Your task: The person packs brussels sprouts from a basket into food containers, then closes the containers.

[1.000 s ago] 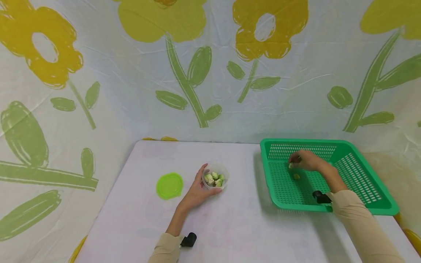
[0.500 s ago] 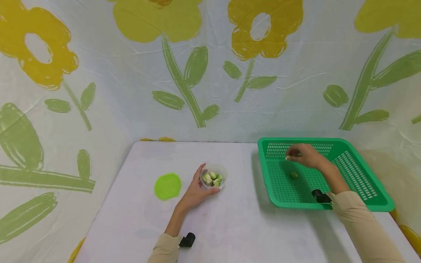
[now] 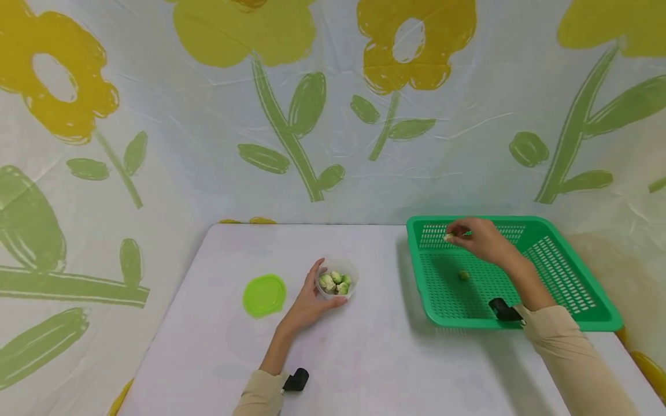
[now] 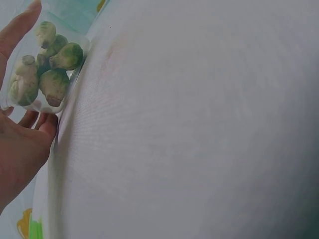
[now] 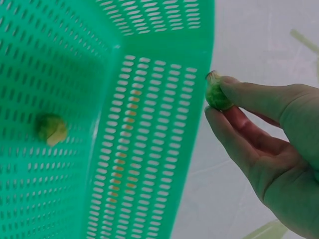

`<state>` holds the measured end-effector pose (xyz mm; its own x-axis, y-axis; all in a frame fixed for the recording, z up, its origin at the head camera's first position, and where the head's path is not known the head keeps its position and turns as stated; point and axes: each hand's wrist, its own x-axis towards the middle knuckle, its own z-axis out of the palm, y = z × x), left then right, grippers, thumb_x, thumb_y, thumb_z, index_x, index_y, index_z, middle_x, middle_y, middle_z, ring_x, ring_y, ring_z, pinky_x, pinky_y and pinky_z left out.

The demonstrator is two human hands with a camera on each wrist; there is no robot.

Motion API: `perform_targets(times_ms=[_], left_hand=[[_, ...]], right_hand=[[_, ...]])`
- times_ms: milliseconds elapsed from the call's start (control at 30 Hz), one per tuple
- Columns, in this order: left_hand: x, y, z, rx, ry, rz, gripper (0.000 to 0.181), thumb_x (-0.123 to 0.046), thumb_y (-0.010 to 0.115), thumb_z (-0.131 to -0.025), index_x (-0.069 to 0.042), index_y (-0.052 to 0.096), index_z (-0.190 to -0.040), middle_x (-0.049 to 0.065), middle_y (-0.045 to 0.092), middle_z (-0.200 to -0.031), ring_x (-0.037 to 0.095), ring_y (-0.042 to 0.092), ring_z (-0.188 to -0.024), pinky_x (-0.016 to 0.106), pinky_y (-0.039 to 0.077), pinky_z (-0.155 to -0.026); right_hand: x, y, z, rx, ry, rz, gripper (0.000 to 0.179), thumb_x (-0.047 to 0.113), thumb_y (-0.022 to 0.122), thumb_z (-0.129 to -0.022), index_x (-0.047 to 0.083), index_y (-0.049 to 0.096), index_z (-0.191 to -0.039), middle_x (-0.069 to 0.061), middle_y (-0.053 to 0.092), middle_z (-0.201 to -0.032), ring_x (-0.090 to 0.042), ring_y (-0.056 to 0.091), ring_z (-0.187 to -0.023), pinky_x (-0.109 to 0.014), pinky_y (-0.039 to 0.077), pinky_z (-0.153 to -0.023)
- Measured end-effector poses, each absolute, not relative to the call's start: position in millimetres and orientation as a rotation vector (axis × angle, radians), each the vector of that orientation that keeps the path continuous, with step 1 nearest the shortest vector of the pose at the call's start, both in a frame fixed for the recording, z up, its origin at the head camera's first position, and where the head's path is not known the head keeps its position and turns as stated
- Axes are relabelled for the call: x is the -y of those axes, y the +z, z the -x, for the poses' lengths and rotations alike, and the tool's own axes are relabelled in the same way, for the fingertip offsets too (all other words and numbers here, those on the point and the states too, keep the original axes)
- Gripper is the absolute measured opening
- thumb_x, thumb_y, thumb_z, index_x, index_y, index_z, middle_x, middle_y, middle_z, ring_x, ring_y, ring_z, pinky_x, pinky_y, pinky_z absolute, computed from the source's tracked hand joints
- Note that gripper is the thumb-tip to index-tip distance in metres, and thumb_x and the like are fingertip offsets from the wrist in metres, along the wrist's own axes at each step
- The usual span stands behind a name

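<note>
My left hand (image 3: 306, 303) grips a small clear plastic container (image 3: 351, 271) standing on the table, thumb on the near side and fingers round the left. Several Brussels sprouts (image 4: 54, 84) lie inside it, stems showing in the left wrist view. My right hand (image 3: 481, 240) is raised over the green plastic basket (image 3: 432, 289). Between its thumb and fingers it pinches a Brussels sprout (image 5: 218, 94), close to the basket's rim in the right wrist view. One more Brussels sprout (image 3: 463, 275) lies on the basket floor.
A light green lid (image 3: 264, 296) lies on the white table (image 3: 364, 370), left of the container. The basket takes up the table's right side. A flower-printed cloth (image 3: 208, 115) hangs behind and at the sides.
My right hand, with the Brussels sprout between its fingers, has risen from low in the basket and shifted a little left. The left hand keeps its grip on the container.
</note>
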<state>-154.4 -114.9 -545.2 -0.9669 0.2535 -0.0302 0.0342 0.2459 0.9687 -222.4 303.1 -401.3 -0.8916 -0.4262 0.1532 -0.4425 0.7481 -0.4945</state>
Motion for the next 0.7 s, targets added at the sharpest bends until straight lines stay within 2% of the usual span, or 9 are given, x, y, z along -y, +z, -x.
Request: perform_targets(times_ms=[300,700], left_hand=[[113.6,-544.9,153.9,-2.334,1.799,-0.272,0.110,-0.034,0.087,-0.085,-0.026,0.013,-0.166,0.009,0.021,-0.168,0.028,0.017,-0.156,0.055,0.020,-0.123],[114.3,-545.1,154.7,-2.323,1.813,-0.282,0.110,-0.032,0.087,-0.085,-0.028,0.013,-0.166,0.010,0.021,-0.168,0.027,0.017,-0.155,0.053,0.020,-0.123]], right_hand=[[-280.2,-383.5,206.7,2.781,0.944,-0.678,0.016,0.005,0.071,-0.097,-0.006,0.072,-0.110,-0.018,0.070,-0.103,-0.034,0.066,-0.095,-0.048,0.059,-0.086],[-242.2,-381.1,191.6,2.606,1.039,-0.588,0.018,0.009,0.074,-0.096,-0.003,0.073,-0.108,-0.016,0.068,-0.101,-0.029,0.065,-0.095,-0.044,0.060,-0.084]])
